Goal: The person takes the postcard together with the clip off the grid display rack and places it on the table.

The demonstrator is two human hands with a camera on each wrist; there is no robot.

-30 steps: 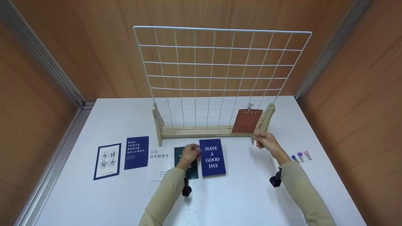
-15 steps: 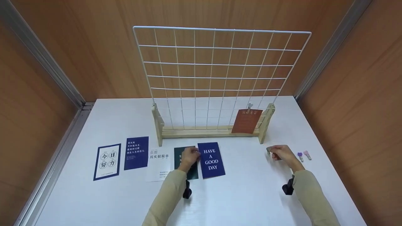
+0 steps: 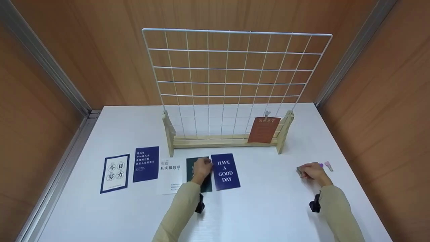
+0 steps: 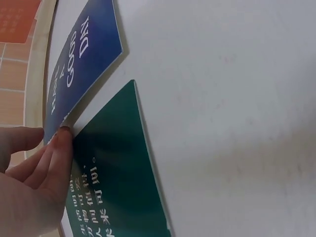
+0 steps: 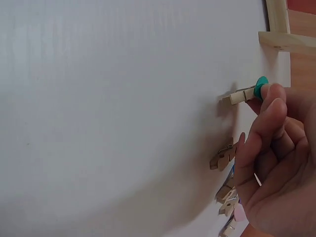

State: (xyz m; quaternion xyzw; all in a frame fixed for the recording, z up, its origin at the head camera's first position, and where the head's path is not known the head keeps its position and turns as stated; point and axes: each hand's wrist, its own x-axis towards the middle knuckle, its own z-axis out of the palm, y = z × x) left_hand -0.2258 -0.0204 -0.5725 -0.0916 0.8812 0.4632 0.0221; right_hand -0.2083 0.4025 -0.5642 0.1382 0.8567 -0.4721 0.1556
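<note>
My left hand (image 3: 202, 168) pinches the left edge of a blue card (image 3: 225, 172) reading "HAVE A GOOD DAY". In the left wrist view, the card (image 4: 86, 59) passes between thumb and fingers. Beneath that hand lies a dark green card (image 4: 116, 158), partly covered by it in the head view. At the right side of the table, my right hand (image 3: 313, 172) pinches a small wooden clothespin (image 5: 239, 97) by its teal top. More clothespins (image 5: 224, 157) lie on the table beside that hand, some partly hidden behind the fingers.
A white wire grid (image 3: 228, 69) on a wooden base (image 3: 215, 144) stands at the back. A red card (image 3: 264, 130) hangs from it by a clothespin (image 3: 267, 114). Left of the hands lie a white card (image 3: 170, 178), a dark blue card (image 3: 146, 164) and a blue-bordered card (image 3: 115, 173).
My right hand has moved from the base's right foot rightward and nearer, to the loose clothespins, still holding its clothespin. The left hand has brought the "HAVE A GOOD DAY" card slightly left and nearer.
</note>
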